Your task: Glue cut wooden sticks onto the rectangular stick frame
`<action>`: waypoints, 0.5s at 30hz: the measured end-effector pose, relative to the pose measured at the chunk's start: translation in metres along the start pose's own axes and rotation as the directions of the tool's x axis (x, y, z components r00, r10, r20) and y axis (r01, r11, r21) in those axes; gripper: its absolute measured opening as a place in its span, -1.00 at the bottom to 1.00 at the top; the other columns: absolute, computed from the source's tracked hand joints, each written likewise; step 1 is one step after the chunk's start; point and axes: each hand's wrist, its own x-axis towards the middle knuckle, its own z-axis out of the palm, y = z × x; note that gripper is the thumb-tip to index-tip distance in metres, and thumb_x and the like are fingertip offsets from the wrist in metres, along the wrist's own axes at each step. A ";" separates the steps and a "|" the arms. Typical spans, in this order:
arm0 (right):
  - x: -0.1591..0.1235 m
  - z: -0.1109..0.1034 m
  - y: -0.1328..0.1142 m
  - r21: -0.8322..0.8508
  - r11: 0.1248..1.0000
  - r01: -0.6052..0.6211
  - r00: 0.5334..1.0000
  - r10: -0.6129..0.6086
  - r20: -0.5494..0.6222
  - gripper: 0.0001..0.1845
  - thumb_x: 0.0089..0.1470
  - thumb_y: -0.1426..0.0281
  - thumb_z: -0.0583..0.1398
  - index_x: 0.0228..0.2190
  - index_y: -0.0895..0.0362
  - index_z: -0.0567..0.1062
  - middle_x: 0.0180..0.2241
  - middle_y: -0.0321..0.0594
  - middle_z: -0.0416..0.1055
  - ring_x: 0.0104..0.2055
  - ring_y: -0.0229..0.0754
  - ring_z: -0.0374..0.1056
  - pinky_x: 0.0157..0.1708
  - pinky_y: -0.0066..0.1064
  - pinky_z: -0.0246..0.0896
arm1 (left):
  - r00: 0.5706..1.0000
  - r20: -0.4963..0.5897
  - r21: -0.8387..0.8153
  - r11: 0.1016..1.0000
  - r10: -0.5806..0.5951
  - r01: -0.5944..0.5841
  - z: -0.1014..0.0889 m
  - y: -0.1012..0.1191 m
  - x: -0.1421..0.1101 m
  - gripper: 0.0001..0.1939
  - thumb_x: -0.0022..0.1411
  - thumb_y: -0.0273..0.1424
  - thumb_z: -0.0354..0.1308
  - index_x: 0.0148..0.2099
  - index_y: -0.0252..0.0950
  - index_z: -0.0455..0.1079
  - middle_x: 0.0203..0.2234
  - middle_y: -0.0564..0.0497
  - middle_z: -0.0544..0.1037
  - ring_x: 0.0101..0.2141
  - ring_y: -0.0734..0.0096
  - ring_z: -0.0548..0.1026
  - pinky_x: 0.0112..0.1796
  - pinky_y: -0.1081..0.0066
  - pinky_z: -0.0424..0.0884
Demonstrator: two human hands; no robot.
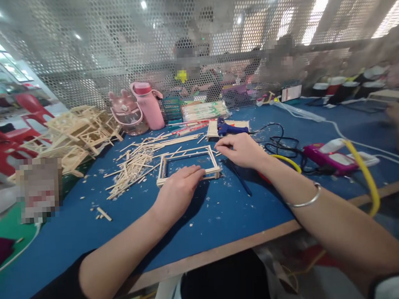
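A small rectangular frame of thin wooden sticks [161, 169] lies on the blue tabletop in front of me. My left hand [179, 189] is closed over its near rail, with the thumb hidden beneath the palm. By the frame's right side is my right hand [240, 150], its thumb and fingers drawn together in a pinch. Anything small between those fingertips is too fine to make out. Behind that hand, a blue hot glue gun [233, 129] rests on a flat piece made of sticks [213, 130]. A dark blue pen-like tool [242, 179] lies below the right wrist.
Loose sticks [131, 171] are heaped left of the frame. Finished stick models [84, 131] pile up at the far left. A pink bottle [150, 109] stands near the mesh partition [117, 47]. Cables run to a magenta power strip [330, 158]. Another person's hand [397, 116] shows far right.
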 end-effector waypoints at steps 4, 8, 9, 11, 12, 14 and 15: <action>0.002 -0.003 0.001 -0.021 0.998 -0.055 0.998 0.055 -0.003 -0.75 0.06 0.42 0.07 -0.40 0.13 0.57 -0.39 -0.26 0.54 -0.36 -0.23 0.41 -0.33 -0.44 0.19 | 1.000 0.023 -0.011 1.000 -0.003 0.003 -0.001 -0.001 0.000 -0.74 0.25 -0.53 -0.03 -0.11 -0.34 0.45 -0.21 -0.09 0.57 -0.21 0.33 0.53 -0.16 0.32 0.48; 0.000 -0.009 0.001 -0.253 0.952 -0.174 0.961 0.220 0.165 -0.81 0.00 0.37 0.11 -0.47 0.14 0.52 -0.46 -0.20 0.50 -0.44 -0.18 0.36 -0.48 -0.41 0.10 | 0.999 0.037 -0.020 1.000 -0.005 0.006 -0.003 0.001 0.003 -0.73 0.24 -0.55 -0.05 -0.12 -0.37 0.45 -0.24 -0.08 0.58 -0.24 0.33 0.54 -0.18 0.32 0.49; -0.001 -0.011 0.001 -0.315 0.931 -0.184 0.928 0.270 0.256 -0.82 -0.01 0.34 0.13 -0.48 0.15 0.51 -0.47 -0.17 0.49 -0.45 -0.17 0.35 -0.52 -0.40 0.06 | 0.999 0.035 -0.020 1.000 -0.005 0.006 -0.003 0.001 0.003 -0.73 0.23 -0.55 -0.05 -0.12 -0.37 0.45 -0.24 -0.08 0.58 -0.25 0.33 0.54 -0.18 0.32 0.49; -0.004 -0.015 0.000 -0.393 0.906 -0.155 0.831 0.335 0.444 -0.81 -0.05 0.29 0.17 -0.47 0.16 0.50 -0.48 -0.11 0.48 -0.46 -0.14 0.34 -0.57 -0.40 0.01 | 1.000 0.028 -0.015 1.000 -0.004 0.005 -0.003 0.002 0.003 -0.73 0.24 -0.55 -0.05 -0.13 -0.37 0.46 -0.24 -0.08 0.58 -0.24 0.34 0.54 -0.17 0.32 0.48; -0.006 -0.016 -0.001 -0.408 0.904 -0.128 0.783 0.344 0.518 -0.81 -0.07 0.28 0.19 -0.46 0.17 0.49 -0.48 -0.10 0.47 -0.47 -0.13 0.34 -0.58 -0.39 -0.01 | 1.000 0.026 -0.008 1.000 -0.004 0.004 -0.002 0.002 0.003 -0.73 0.24 -0.55 -0.05 -0.13 -0.37 0.46 -0.23 -0.08 0.58 -0.24 0.34 0.54 -0.15 0.32 0.48; -0.008 -0.019 -0.002 -0.406 0.909 -0.095 0.732 0.340 0.590 -0.85 -0.09 0.32 0.21 -0.47 0.16 0.49 -0.49 -0.10 0.46 -0.47 -0.13 0.33 -0.59 -0.40 -0.03 | 1.000 0.016 0.010 1.000 -0.004 0.004 -0.001 0.002 0.002 -0.73 0.24 -0.55 -0.04 -0.12 -0.36 0.45 -0.23 -0.08 0.58 -0.22 0.35 0.53 -0.12 0.32 0.46; -0.008 -0.021 -0.002 -0.401 0.911 -0.095 0.728 0.339 0.597 -0.88 -0.10 0.36 0.21 -0.47 0.16 0.49 -0.50 -0.11 0.46 -0.47 -0.13 0.33 -0.59 -0.40 -0.03 | 1.000 0.011 0.020 1.000 -0.004 0.003 -0.001 0.002 0.001 -0.73 0.23 -0.56 -0.04 -0.12 -0.35 0.45 -0.22 -0.07 0.58 -0.21 0.35 0.53 -0.10 0.31 0.45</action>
